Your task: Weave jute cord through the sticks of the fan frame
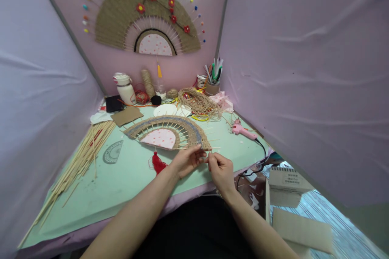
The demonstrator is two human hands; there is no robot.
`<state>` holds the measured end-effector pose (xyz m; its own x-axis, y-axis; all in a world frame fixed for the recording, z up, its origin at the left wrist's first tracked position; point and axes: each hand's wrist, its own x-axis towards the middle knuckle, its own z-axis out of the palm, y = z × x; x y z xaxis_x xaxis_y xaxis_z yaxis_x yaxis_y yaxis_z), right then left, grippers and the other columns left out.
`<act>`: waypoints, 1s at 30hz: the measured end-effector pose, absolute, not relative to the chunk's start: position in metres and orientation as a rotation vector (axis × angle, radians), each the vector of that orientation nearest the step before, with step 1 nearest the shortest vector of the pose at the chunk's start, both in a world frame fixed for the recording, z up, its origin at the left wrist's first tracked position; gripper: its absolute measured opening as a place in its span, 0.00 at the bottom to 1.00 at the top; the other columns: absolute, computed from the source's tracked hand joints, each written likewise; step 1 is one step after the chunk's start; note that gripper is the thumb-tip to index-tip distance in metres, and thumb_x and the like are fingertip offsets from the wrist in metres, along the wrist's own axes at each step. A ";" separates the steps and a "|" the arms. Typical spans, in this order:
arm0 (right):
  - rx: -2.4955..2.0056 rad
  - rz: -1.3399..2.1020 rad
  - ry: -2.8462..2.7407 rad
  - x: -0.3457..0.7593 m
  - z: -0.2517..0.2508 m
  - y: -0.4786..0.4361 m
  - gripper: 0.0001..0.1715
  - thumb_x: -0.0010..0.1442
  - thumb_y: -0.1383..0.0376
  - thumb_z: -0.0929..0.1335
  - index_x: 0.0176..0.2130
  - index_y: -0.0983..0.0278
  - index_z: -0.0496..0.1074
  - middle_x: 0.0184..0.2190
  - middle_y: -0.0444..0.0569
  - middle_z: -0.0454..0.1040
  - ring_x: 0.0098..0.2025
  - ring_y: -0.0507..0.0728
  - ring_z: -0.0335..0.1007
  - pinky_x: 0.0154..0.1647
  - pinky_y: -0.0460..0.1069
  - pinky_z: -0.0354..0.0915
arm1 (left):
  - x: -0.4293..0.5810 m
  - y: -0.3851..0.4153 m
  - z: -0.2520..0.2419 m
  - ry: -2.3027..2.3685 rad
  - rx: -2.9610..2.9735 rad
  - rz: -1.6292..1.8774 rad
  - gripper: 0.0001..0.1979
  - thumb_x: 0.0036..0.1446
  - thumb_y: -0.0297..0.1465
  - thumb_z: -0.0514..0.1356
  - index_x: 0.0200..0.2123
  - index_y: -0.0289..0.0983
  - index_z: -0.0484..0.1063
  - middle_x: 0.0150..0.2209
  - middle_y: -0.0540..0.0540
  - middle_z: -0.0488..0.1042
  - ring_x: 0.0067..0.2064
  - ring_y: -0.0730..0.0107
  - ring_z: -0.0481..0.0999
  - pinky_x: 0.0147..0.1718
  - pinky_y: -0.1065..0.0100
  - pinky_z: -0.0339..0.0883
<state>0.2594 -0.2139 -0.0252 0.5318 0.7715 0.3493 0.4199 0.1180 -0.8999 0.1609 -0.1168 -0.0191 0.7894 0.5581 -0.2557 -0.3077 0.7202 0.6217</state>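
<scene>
A half-round fan woven of twine on thin bamboo sticks [188, 127] lies on the table, with a grey-blue band and a pink dotted centre. My left hand [189, 161] is at its lower right corner, thumb on the weave and fingers curled below the edge. Just right of it, my right hand [221, 170] is closed in a pinch on a thin strand of twine [209, 152] at the fan's end stick. A red tassel [158, 163] hangs from the fan's centre onto the table, left of my left forearm.
Bamboo sticks [77, 160] and a protractor [113, 152] lie at left. Behind the fan are a coil of twine [199, 103], a white bottle [125, 89] and a tool cup [212, 88]. A pink glue gun [243, 130] lies right, its cord over the edge. A larger fan [115, 16] hangs behind.
</scene>
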 end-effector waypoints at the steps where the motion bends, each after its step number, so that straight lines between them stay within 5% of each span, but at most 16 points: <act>1: -1.503 0.350 -1.072 0.259 -0.026 -0.214 0.23 0.61 0.59 0.61 0.19 0.65 0.65 0.15 0.40 0.59 0.20 0.49 0.54 0.23 0.44 0.54 | 0.161 -0.117 -0.020 0.459 0.588 0.494 0.05 0.55 0.26 0.61 0.31 0.28 0.74 0.32 0.38 0.78 0.30 0.72 0.75 0.27 0.75 0.68; 30: -1.797 -0.232 -1.530 0.272 -0.027 -0.223 0.18 0.66 0.63 0.60 0.28 0.63 0.72 0.23 0.48 0.72 0.27 0.52 0.67 0.31 0.46 0.55 | 0.161 -0.116 -0.018 0.476 0.598 0.500 0.04 0.56 0.24 0.60 0.30 0.29 0.73 0.28 0.42 0.76 0.24 0.77 0.72 0.18 0.80 0.64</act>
